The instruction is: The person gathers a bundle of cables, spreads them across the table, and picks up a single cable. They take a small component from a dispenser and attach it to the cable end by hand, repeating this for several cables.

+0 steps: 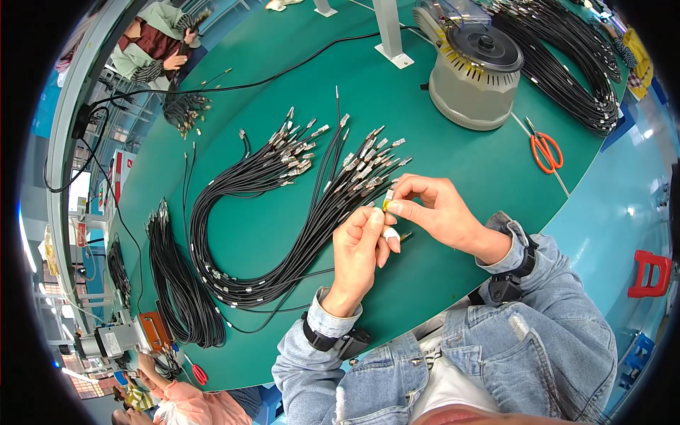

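My left hand [358,248] and my right hand [443,216] meet above the near right end of a black cable bundle [301,244]. The left fingers are closed on a black cable, whose end shows just below them. A white wrap covers one left fingertip. My right thumb and forefinger pinch a small metal cable connector [389,195] with a bit of yellow tape on it, right beside the left thumb. The bundle lies in a U, its many silvery connectors [368,163] fanned out at both ends. My fingers partly hide the held cable.
A round grey tape dispenser [471,85] stands at the far side, near orange-handled scissors [545,152]. More black cables lie at the far right [567,64] and near left [177,283]. Two people work at the left edges. A red stool [649,274] stands right of the green table [453,283].
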Motion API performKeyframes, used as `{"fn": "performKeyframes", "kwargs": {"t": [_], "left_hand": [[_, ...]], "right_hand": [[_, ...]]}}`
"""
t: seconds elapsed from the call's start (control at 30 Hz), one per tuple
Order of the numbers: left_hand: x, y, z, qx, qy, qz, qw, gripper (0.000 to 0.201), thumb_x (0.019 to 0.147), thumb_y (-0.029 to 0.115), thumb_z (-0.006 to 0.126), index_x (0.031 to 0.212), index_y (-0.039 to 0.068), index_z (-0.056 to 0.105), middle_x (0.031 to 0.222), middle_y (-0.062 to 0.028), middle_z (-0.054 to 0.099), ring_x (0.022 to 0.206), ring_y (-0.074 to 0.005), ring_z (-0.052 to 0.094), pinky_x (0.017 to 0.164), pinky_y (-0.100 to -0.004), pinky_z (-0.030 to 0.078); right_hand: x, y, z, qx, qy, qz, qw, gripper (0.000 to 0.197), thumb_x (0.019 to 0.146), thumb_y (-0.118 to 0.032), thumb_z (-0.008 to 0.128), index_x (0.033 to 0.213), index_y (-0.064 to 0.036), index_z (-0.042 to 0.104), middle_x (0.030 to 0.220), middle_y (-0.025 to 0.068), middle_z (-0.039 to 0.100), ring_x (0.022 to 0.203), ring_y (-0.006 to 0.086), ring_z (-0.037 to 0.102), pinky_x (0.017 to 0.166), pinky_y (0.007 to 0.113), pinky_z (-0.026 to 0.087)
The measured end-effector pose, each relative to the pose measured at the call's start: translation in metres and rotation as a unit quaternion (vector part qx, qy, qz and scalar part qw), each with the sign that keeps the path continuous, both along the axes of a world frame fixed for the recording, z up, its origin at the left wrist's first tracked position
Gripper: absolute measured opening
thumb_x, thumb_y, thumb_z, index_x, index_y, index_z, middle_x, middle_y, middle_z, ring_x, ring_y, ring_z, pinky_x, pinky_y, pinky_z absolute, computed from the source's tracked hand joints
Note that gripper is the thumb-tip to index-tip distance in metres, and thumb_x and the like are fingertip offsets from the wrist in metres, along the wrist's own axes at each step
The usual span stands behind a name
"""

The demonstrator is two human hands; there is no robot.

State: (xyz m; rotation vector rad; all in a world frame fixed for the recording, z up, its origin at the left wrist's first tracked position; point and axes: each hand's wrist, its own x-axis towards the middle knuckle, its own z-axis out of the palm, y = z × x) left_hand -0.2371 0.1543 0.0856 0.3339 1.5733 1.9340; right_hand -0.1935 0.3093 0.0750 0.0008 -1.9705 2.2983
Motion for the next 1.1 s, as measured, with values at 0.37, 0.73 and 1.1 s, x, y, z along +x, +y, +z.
{"fn": "performKeyframes", "kwargs": {"t": [0.37,0.73,1.1], "left_hand": [[-0.002,-0.003,0.000,0.025,-0.027,0.000,0.999,0.027,0.096,0.024,0.041,0.084,0.004,0.055,0.057,-0.0040,0.055,0.038,-0.0031,0.036,0.036,-0.0156,0.025],[-0.009,-0.006,0.002,0.039,-0.097,-0.099,0.990,0.033,0.096,0.028,0.040,0.079,0.003,0.053,0.055,-0.0014,0.050,0.038,-0.0029,0.032,0.035,-0.0162,0.023],[-0.017,-0.018,-0.006,0.122,-0.171,-0.248,0.946,0.036,0.096,0.029,0.039,0.074,0.003,0.052,0.054,-0.0002,0.048,0.037,-0.0033,0.032,0.038,-0.0171,0.025]], "right_hand": [[0.000,-0.004,0.002,-0.129,-0.029,0.027,0.991,0.017,0.086,-0.012,0.060,0.097,0.0006,0.057,0.089,0.0013,0.054,0.083,0.0090,0.052,0.076,0.025,0.044],[-0.002,0.000,-0.008,-0.099,0.051,0.045,0.993,0.009,0.082,-0.007,0.063,0.084,0.0002,0.058,0.082,0.0043,0.052,0.078,0.0121,0.051,0.070,0.025,0.042],[-0.007,0.020,-0.004,0.028,0.166,0.141,0.976,0.009,0.081,-0.007,0.062,0.087,-0.0006,0.061,0.080,0.0046,0.056,0.076,0.0117,0.051,0.068,0.025,0.041]]}}
